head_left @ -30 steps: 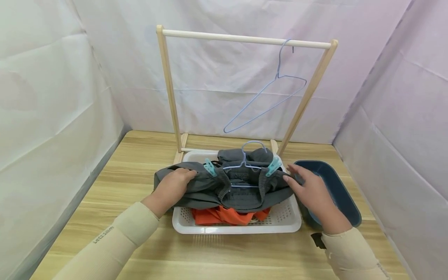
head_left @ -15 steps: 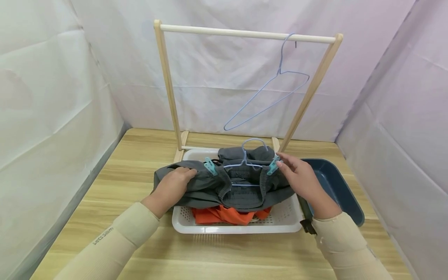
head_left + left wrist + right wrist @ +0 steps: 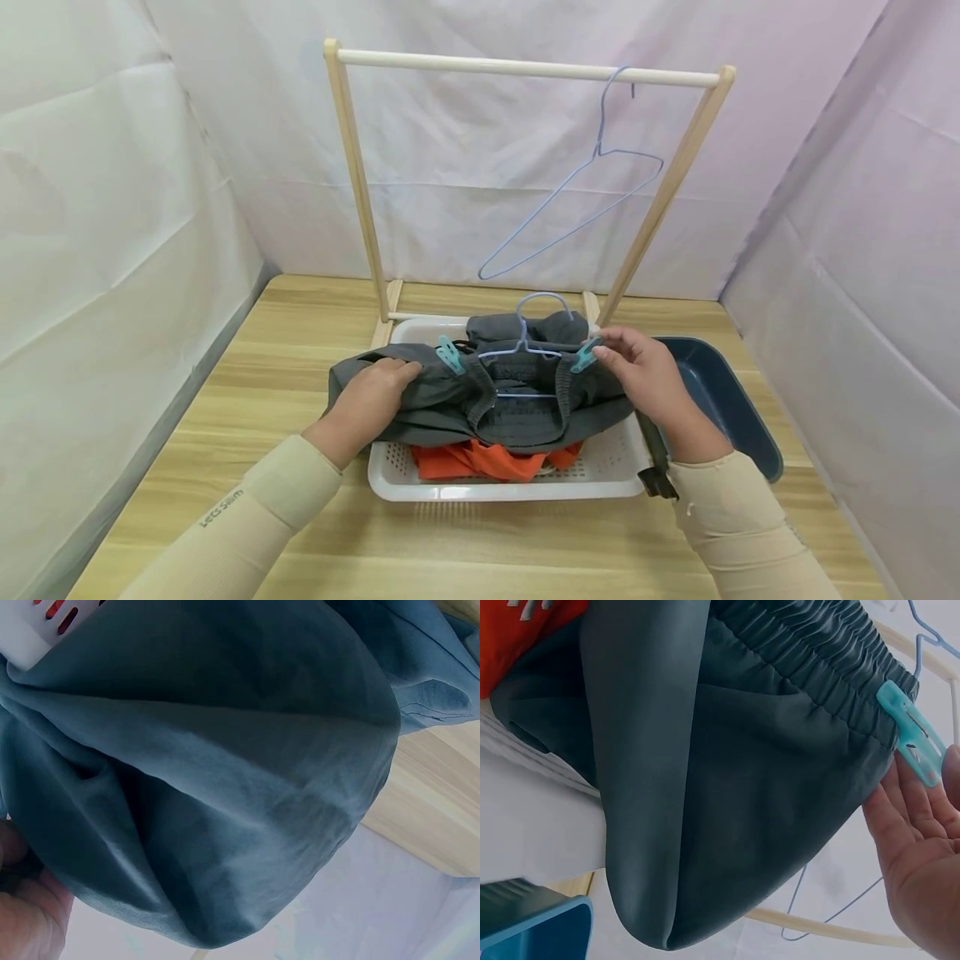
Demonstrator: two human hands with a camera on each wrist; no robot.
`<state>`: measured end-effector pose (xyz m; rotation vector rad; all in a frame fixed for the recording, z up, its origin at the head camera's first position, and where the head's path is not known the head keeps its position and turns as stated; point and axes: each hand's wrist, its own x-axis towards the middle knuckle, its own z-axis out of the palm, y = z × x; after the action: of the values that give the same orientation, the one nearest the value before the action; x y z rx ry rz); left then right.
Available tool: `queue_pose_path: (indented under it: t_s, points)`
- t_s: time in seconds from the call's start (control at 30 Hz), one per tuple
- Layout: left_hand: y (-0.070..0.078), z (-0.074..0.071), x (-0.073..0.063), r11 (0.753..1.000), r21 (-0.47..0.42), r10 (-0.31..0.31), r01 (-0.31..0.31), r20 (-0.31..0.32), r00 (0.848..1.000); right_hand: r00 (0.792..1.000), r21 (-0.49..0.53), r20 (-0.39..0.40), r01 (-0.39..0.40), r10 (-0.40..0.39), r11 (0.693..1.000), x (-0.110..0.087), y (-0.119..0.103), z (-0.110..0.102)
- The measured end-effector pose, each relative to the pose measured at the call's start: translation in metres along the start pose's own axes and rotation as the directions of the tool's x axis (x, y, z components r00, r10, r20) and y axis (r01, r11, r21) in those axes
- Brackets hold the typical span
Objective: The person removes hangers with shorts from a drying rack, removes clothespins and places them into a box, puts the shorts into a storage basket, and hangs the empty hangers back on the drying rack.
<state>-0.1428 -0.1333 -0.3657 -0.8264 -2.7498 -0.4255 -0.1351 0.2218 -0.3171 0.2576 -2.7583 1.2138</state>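
A pair of dark grey elastic-waist pants lies across the white basket, a blue wire hanger set in its waist opening. Teal clothespins clip the waistband to the hanger, a left clothespin and a right clothespin. My left hand grips the cloth on the left, thumb on top; its fingers are mostly hidden under the fabric. With thumb and fingers, my right hand pinches the handle end of the right clothespin, which sits on the ruched waistband in the right wrist view.
Orange cloth lies in the white basket under the pants. Behind stands a wooden rack with a bare blue hanger on its bar. A dark blue bin stands at the right, partly behind my right forearm.
My right hand has moved left and slightly up, from the right side of the pants to the right clothespin, and pinches it. My left hand has stayed on the cloth.
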Motion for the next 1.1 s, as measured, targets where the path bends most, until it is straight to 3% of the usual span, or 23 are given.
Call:
queue_pose_path:
  t_s: [0.23,0.5,0.83,1.1]
  points:
    - [0.000,0.002,0.000,1.000,0.006,0.009,-0.009,-0.013,1.000,0.992,0.013,-0.120,0.031,-0.029,0.999,-0.003,0.000,0.005]
    - [0.001,0.001,0.000,1.000,0.013,-0.007,0.007,-0.001,1.000,0.979,0.077,-0.201,0.040,-0.023,0.996,-0.005,-0.003,0.010]
    - [0.003,-0.001,0.000,1.000,0.007,-0.005,0.005,0.008,1.000,0.954,-0.017,-0.291,0.071,-0.072,0.997,-0.011,-0.007,0.009]
    - [0.003,0.000,0.001,1.000,0.013,-0.005,0.005,0.004,1.000,0.927,-0.084,-0.331,0.157,-0.176,0.984,-0.012,-0.011,0.006]
